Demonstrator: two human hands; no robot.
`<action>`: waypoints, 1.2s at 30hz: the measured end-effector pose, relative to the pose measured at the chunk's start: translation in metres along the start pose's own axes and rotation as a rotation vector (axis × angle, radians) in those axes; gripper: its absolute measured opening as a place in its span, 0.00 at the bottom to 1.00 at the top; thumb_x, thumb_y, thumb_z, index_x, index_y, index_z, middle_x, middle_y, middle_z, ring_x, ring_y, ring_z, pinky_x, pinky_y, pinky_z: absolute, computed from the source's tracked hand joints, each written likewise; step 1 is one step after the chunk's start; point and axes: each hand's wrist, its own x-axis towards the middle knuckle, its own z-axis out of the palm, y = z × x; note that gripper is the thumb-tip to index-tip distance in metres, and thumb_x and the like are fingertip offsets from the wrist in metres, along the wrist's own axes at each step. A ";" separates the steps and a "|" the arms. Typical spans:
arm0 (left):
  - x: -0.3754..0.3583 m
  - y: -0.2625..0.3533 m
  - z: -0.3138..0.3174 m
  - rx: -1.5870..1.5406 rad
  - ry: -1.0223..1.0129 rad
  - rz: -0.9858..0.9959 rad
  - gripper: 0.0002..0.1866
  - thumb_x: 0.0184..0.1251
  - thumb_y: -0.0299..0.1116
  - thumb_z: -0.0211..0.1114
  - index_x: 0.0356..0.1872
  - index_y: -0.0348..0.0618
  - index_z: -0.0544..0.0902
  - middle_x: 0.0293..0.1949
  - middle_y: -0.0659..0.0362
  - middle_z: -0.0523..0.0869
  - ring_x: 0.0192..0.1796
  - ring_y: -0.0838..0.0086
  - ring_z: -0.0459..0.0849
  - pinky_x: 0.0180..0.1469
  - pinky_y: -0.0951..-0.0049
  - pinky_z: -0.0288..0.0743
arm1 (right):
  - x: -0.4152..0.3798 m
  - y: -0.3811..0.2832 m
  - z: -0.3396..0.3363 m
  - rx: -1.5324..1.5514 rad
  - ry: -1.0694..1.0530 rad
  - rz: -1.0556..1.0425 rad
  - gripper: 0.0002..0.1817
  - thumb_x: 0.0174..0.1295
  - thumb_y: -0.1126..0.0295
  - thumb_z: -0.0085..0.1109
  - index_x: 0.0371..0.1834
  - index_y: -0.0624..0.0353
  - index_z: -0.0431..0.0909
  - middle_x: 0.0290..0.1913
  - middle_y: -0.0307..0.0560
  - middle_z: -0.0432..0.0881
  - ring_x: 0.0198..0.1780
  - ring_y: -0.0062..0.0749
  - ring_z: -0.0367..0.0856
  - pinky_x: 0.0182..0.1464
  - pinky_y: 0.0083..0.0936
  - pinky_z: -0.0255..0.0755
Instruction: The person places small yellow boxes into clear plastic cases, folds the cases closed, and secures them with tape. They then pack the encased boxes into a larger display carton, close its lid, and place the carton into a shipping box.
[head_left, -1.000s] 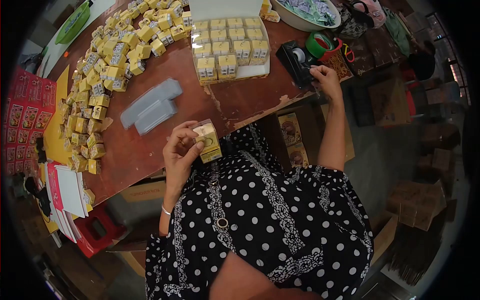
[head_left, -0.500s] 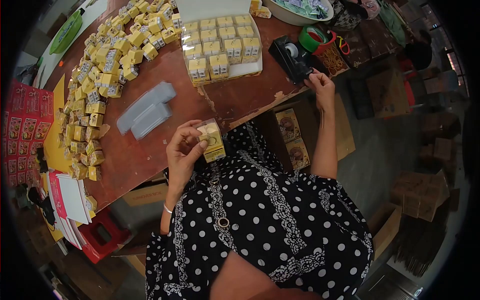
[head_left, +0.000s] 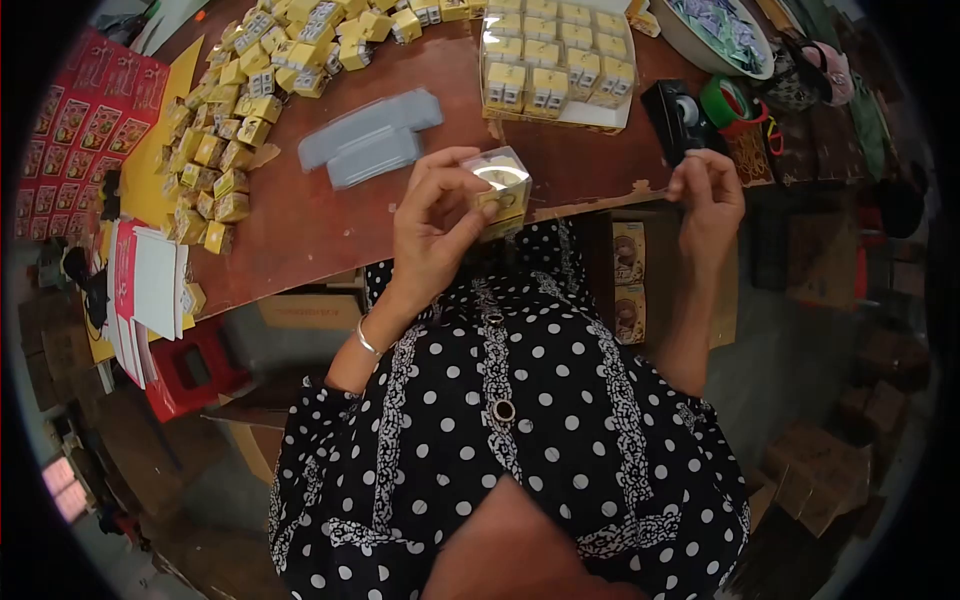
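Observation:
My left hand (head_left: pixel 440 220) grips a small yellow box in a clear case (head_left: pixel 502 190) near the table's front edge. My right hand (head_left: pixel 708 190) is raised just in front of the black tape dispenser (head_left: pixel 678 118), thumb and forefinger pinched; anything between them is too small to make out. Flat clear plastic sleeves (head_left: pixel 372 140) lie on the red-brown table (head_left: pixel 300 240). Behind the held box stands a display tray (head_left: pixel 560 112) with rows of small yellow boxes.
Many loose yellow boxes (head_left: pixel 250 100) cover the table's left and back. At the right are green tape (head_left: pixel 722 102), rubber bands (head_left: pixel 750 145) and a basin of packets (head_left: pixel 765 68). A red stool (head_left: pixel 190 370) stands below left.
The view has shifted, so the table items appear moved. My right hand has come away from the dispenser's front end, and the clear-cased box in my left hand is tilted differently.

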 end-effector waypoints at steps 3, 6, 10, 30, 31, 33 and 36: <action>0.003 0.002 0.006 0.062 0.022 0.103 0.12 0.66 0.19 0.71 0.49 0.38 0.82 0.67 0.52 0.71 0.66 0.67 0.80 0.66 0.68 0.79 | -0.039 -0.019 0.054 0.280 -0.356 0.136 0.06 0.75 0.74 0.60 0.50 0.64 0.82 0.35 0.41 0.84 0.31 0.18 0.81 0.34 0.18 0.78; 0.001 0.005 0.004 0.382 0.025 0.248 0.12 0.64 0.18 0.72 0.47 0.38 0.84 0.66 0.50 0.73 0.64 0.63 0.81 0.62 0.67 0.80 | -0.066 -0.025 0.094 0.310 -0.429 0.221 0.08 0.76 0.73 0.59 0.52 0.64 0.81 0.34 0.41 0.84 0.31 0.19 0.81 0.34 0.18 0.78; -0.001 0.012 0.008 0.478 0.029 0.316 0.14 0.62 0.17 0.73 0.47 0.40 0.85 0.66 0.48 0.74 0.63 0.61 0.81 0.62 0.64 0.78 | -0.075 -0.016 0.111 0.312 -0.474 0.256 0.09 0.77 0.73 0.58 0.54 0.65 0.81 0.36 0.43 0.86 0.33 0.19 0.83 0.38 0.18 0.81; -0.002 0.003 0.008 -0.104 -0.019 0.005 0.14 0.69 0.15 0.68 0.53 0.35 0.80 0.67 0.52 0.73 0.64 0.70 0.81 0.63 0.71 0.80 | -0.036 0.000 0.107 -0.292 -0.624 -0.577 0.20 0.66 0.76 0.69 0.60 0.62 0.77 0.63 0.53 0.78 0.59 0.34 0.80 0.61 0.29 0.76; -0.001 0.003 0.008 -0.121 -0.011 0.003 0.14 0.69 0.15 0.68 0.52 0.35 0.80 0.67 0.52 0.73 0.64 0.70 0.81 0.63 0.71 0.80 | -0.034 -0.001 0.107 -0.212 -0.711 -0.416 0.21 0.66 0.77 0.68 0.62 0.62 0.76 0.65 0.53 0.77 0.61 0.35 0.80 0.63 0.30 0.75; 0.000 0.003 0.008 -0.137 -0.005 0.000 0.13 0.69 0.15 0.68 0.52 0.35 0.80 0.67 0.52 0.73 0.64 0.70 0.81 0.64 0.71 0.80 | -0.038 0.013 0.110 0.000 -0.758 -0.197 0.26 0.64 0.76 0.69 0.65 0.59 0.74 0.64 0.51 0.77 0.62 0.34 0.79 0.63 0.30 0.75; 0.005 0.001 0.007 -0.156 0.008 0.012 0.16 0.67 0.16 0.70 0.54 0.35 0.79 0.64 0.54 0.71 0.63 0.69 0.82 0.64 0.70 0.83 | -0.043 0.012 0.110 0.245 -0.792 0.133 0.35 0.62 0.76 0.69 0.73 0.56 0.67 0.63 0.48 0.77 0.63 0.31 0.79 0.64 0.30 0.74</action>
